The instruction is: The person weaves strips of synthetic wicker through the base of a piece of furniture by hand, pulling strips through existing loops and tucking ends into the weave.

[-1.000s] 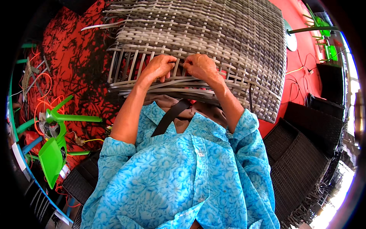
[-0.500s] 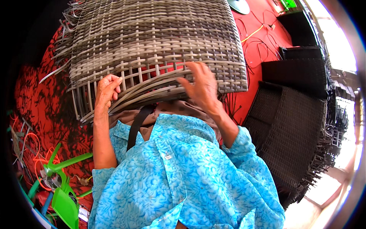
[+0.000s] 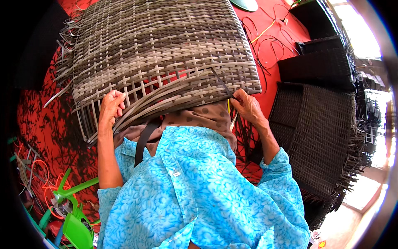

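Wicker panel (image 3: 161, 41), broad, flat and mottled grey-brown, spreads before a person in a blue floral shirt (image 3: 207, 174).

Right hand (image 3: 248, 107) clamps a thin, dark strip (image 3: 222, 84) between thumb and fingers; left hand (image 3: 111, 108) has fingertips together at the open slats, hold on any strand unclear. Pale, ribbon-like strips (image 3: 145, 103) bow along the near edge. Dark scraps (image 3: 58, 128) litter the red floor (image 3: 270, 93); black woven furniture (image 3: 323, 128) stands at right.

Woven panel (image 3: 161, 52) mottled grey and brown in crisscross weave, strip (image 3: 222, 83) near-black, shirt (image 3: 215, 174) turquoise-blue with paler floral print, trousers (image 3: 199, 118) brown with darker dots, strap (image 3: 145, 140) black, floor (image 3: 268, 96) red, cable (image 3: 264, 32) yellow
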`<state>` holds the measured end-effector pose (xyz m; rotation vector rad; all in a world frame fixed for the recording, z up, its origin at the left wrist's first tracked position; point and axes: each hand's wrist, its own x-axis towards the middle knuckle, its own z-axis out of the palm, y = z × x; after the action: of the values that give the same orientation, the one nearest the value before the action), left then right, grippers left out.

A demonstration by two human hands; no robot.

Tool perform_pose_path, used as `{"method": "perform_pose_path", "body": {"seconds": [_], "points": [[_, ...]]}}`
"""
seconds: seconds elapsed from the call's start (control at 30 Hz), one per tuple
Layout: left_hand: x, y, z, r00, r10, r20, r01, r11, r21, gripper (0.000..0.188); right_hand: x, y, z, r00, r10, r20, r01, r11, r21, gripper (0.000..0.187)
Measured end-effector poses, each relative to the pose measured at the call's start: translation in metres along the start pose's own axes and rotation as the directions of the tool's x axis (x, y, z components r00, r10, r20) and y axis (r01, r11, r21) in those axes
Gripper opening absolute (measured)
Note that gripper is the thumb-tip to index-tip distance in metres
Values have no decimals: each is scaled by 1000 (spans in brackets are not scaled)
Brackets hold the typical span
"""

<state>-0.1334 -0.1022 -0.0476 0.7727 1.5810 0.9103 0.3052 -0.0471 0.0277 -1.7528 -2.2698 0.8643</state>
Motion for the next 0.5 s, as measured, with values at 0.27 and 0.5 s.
{"method": "perform_pose_path", "body": {"seconds": [0.27,0.5], "points": [[3,-2,-4,999,-7,38,7,1000,-11,21,-8,48,-37,994,-61,-89,21,920,-392,26],[3,-2,-1,999,-8,40,9,1000,-10,20,-4,75,-48,992,-53,115,86,949,-304,29]]}}
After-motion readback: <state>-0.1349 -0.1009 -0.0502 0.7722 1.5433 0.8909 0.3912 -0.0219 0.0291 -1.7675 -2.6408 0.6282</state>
